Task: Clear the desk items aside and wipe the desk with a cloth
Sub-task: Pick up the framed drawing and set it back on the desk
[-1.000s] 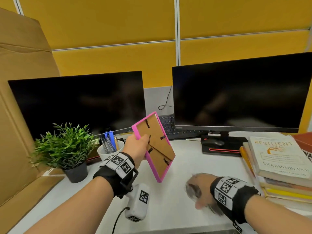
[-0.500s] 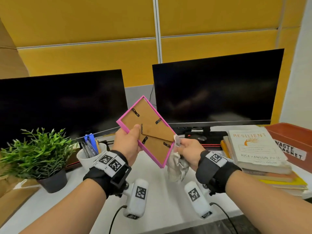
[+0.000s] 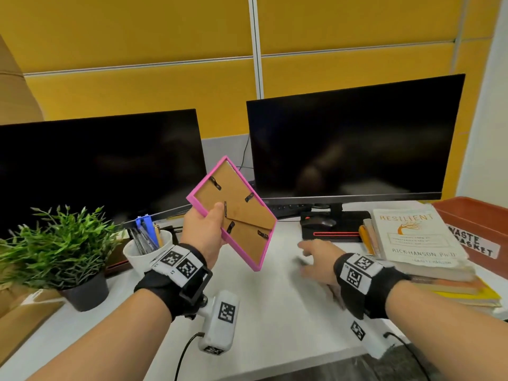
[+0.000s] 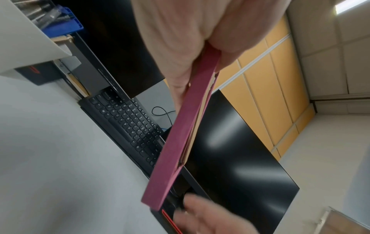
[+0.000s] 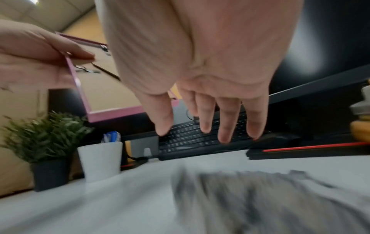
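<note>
While pink frame (image 3: 233, 213) is being gripped aloft by left hand (image 3: 204, 232), right hand (image 3: 316, 261) is being spread open above desk (image 3: 261, 312); blurred grey patch (image 5: 260, 197) beneath, probably cloth; wiping judged next.

Left hand (image 4: 180, 31): we see it pinching the top edge of the pink picture frame (image 4: 180, 142), thumb on one face, fingers on the other.
Frame: edge-on to us, slanting down over the white desk (image 4: 50, 158).
Right hand (image 4: 210, 218): blurred below the frame's lower corner; we cannot read its fingers.
Behind: black keyboard (image 4: 128, 123) under a dark monitor (image 4: 240, 158); white cup (image 4: 24, 36) at upper left.
</note>
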The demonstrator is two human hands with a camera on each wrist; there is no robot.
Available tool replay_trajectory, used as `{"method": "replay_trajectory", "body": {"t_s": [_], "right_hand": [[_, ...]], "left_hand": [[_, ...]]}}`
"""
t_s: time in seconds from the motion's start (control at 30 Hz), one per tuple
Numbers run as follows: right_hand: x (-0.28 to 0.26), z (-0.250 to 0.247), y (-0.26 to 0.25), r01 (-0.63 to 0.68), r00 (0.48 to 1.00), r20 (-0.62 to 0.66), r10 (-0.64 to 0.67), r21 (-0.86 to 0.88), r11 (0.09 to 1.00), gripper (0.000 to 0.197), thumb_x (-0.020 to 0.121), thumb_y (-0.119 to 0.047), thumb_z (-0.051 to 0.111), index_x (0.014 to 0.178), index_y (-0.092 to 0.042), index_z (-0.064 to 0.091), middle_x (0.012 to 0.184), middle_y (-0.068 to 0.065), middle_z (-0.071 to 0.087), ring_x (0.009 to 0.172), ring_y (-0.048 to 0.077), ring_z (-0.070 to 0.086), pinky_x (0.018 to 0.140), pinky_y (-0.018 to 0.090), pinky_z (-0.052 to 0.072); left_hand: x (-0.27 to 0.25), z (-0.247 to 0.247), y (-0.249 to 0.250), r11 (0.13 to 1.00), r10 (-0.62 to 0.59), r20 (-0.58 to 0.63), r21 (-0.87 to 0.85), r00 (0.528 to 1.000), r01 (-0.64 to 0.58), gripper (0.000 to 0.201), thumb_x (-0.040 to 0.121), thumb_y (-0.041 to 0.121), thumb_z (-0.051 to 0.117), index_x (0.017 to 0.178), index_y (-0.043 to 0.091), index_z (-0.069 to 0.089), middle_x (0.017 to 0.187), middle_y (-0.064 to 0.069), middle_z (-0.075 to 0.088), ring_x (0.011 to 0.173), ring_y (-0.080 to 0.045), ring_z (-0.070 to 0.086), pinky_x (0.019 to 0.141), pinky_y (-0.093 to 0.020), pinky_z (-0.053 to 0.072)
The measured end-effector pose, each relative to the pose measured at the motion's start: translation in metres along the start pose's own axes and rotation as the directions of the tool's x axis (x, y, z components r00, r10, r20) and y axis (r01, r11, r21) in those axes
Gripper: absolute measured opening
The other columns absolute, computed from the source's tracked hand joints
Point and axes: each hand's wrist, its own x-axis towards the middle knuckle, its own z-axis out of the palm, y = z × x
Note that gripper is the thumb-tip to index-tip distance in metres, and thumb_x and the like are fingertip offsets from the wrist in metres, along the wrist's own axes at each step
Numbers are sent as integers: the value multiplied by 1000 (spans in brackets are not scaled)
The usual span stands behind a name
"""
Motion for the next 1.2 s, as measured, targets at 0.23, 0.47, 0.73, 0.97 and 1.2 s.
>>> {"method": "replay_trajectory", "body": {"t_s": [0.23,0.47,0.73,0.97,1.2], "right_hand": [[-33,22,-55,168,979,-132,-153,106,980,105,60,-71,69,143,-40,13,138,-7,42,119,16,49,96,35,48],[-30,30,-65,205,944,-310,-110,290,935,69,89,-12,49,144,-39,18,113,2,57,81,19,59,64,29,49],[-23,-12,-42,117,991,-137,5,867,484,46,95,5,39,133,-20,44,119,10,59,92,38,68,70,48,60],[-14,-28,-21,110,977,-15,-214,890,442,35,96,1,47,124,-20,50,121,15,64,98,40,68,80,49,58],[2,-27,-17,205,975,-215,-57,771,603,47,90,-7,60,134,-15,46,125,6,62,107,25,62,90,45,54]], "left_hand": [[-3,20,4,999,-39,76,35,996,37,19,100,19,43,113,15,57,96,-9,72,88,-26,70,78,-47,58],[-13,30,9,995,-94,296,36,950,88,41,93,28,59,130,15,46,119,-9,63,109,-25,63,90,-50,52],[6,7,-9,871,-115,143,491,983,31,70,90,48,57,145,15,30,142,-7,44,121,-22,50,101,-40,43],[14,-2,-23,943,-152,200,323,968,81,19,94,17,58,109,7,61,103,-13,67,85,-25,64,75,-38,55],[11,-4,-25,952,-163,330,301,930,60,5,96,15,55,100,17,57,93,-9,68,79,-23,63,75,-38,54]]}}
